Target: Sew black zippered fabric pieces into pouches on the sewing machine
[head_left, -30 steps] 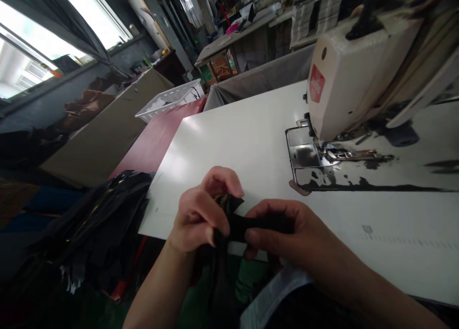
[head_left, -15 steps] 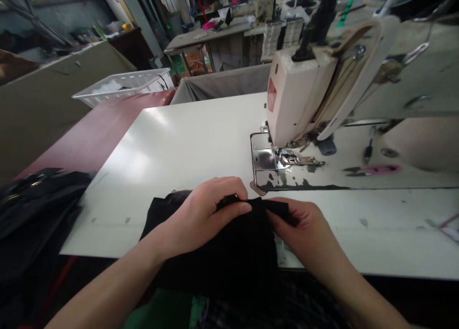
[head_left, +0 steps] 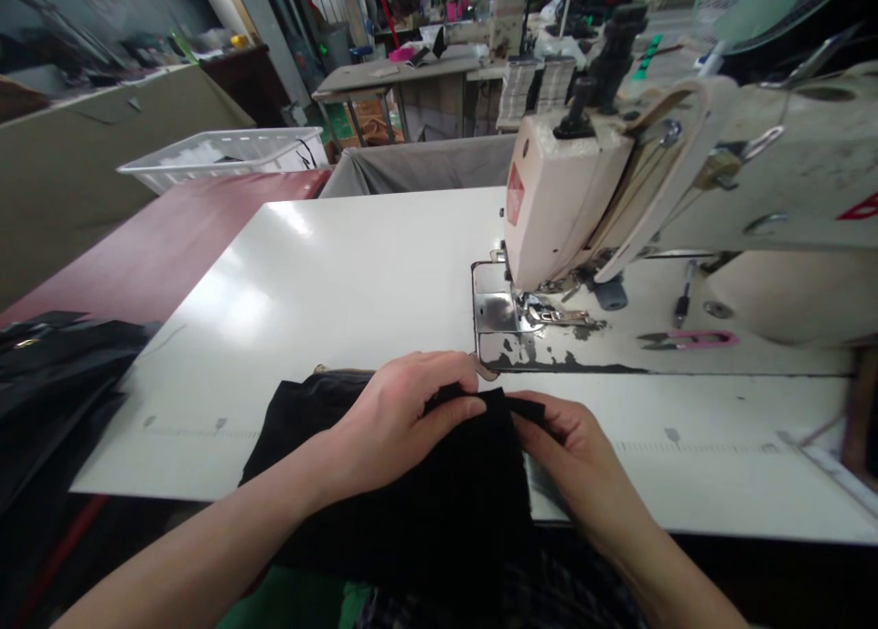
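Note:
A piece of black fabric (head_left: 445, 492) lies over the front edge of the white sewing table (head_left: 357, 282), partly hanging toward my lap. My left hand (head_left: 398, 419) rests on top of it, thumb and fingers pinched on the cloth's upper edge. My right hand (head_left: 569, 446) grips the same edge just to the right, its fingers curled under the fabric. Both hands sit a short way in front of the sewing machine (head_left: 583, 199) and its presser foot (head_left: 541, 311). A zipper edge shows at the cloth's far left corner.
Pink thread snips (head_left: 686, 339) lie on the machine bed to the right. A heap of dark fabric pieces (head_left: 48, 364) sits at the left. A white plastic basket (head_left: 219, 154) stands on the red table behind. More workbenches fill the background.
The black fabric, held bunched up in the air before, now lies spread on the table edge. Both hands came down onto it, and my view swung right toward the machine.

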`<action>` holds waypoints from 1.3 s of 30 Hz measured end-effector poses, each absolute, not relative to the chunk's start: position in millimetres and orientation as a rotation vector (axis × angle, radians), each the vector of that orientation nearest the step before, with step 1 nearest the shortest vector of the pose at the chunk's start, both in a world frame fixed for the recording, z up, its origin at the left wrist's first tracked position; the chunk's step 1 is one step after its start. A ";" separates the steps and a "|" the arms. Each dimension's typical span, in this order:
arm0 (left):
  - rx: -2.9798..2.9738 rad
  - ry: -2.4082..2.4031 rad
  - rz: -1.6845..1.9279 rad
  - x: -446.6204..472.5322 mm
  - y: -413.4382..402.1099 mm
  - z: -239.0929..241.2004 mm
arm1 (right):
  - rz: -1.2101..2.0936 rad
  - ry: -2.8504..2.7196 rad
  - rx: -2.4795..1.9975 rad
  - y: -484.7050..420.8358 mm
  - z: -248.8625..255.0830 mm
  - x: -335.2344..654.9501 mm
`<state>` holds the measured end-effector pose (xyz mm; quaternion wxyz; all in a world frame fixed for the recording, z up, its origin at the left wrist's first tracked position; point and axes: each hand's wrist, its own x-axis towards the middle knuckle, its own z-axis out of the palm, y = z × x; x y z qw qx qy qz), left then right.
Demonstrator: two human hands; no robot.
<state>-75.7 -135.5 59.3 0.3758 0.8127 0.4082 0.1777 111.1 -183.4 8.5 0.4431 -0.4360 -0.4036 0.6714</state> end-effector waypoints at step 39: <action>2.354 1.148 0.273 -9.8 -41.7 -3.7 | 0.273 -2.190 -1.401 -131.0 -1.7 176.8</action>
